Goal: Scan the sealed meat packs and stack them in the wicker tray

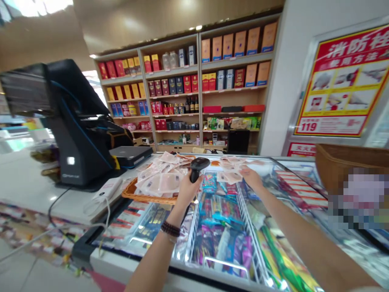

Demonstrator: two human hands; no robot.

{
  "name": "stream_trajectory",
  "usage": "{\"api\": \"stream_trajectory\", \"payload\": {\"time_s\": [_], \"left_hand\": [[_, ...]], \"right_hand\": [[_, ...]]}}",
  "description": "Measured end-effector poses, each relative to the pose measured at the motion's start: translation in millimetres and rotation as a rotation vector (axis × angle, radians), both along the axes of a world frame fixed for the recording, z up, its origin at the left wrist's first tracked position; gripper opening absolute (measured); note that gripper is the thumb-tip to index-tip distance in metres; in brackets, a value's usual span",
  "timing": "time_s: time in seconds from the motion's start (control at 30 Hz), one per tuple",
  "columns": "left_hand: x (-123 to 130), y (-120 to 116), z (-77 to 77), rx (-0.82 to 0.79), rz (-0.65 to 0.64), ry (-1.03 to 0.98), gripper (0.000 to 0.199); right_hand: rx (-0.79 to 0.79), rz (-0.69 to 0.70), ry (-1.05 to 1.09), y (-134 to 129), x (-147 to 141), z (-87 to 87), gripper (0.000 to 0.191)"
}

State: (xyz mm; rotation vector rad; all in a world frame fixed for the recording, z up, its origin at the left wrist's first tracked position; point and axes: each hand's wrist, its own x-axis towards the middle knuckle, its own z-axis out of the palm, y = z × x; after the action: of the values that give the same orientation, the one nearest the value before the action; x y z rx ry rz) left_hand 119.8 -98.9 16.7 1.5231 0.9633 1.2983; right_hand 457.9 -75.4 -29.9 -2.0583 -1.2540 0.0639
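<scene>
Wooden shelves (199, 93) of boxed and bottled liquor stand beyond a glass-topped chest freezer (182, 272) filled with brightly printed packets behind wire dividers. Beside it, a white tabletop (36, 182) carries a black point-of-sale terminal (82, 154); a woven orange basket (130, 190) at its edge is heaped with flat clear packets of pink slices (158, 178). The left hand (188, 192), nearer the basket, grips the upright handle of a black barcode scanner (199, 164) tightly, its head tilting rightward. The right hand (252, 178) reaches over the glass, fingertips (244, 171) on more pink packets (231, 176); whether that grip has closed is hard to tell. A beaded bracelet (170, 228) circles the left wrist.
</scene>
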Motion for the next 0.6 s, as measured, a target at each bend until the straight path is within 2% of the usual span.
{"api": "stream_trajectory", "payload": {"time_s": [0.13, 0.2, 0.27, 0.4, 0.5, 0.6], "left_hand": [[54, -8, -10.1, -0.087, -0.127, -0.013, 0.034], [70, -9, -21.4, -0.119, -0.145, 0.017, 0.033], [76, -7, -34.2, -0.133, -0.141, 0.062, 0.03], [72, -4, -53.6, -0.12, -0.108, 0.137, 0.028], [69, -4, -58.8, -0.107, -0.093, 0.167, 0.028], [69, -8, -59.6, -0.086, -0.096, 0.182, 0.031]], "right_hand": [[-0.214, -0.1, -0.127, -16, -9, -19.3, 0.056], [-0.253, -0.167, -0.146, -16, -18, -25.2, 0.069], [-0.245, -0.203, -0.134, -12, -23, -28.2, 0.075], [-0.152, -0.177, -0.086, -3, -16, -32.8, 0.057], [-0.024, -0.129, 0.025, 0, -6, -38.2, 0.041], [0.165, 0.016, 0.228, -2, -5, -41.3, 0.027]]}}
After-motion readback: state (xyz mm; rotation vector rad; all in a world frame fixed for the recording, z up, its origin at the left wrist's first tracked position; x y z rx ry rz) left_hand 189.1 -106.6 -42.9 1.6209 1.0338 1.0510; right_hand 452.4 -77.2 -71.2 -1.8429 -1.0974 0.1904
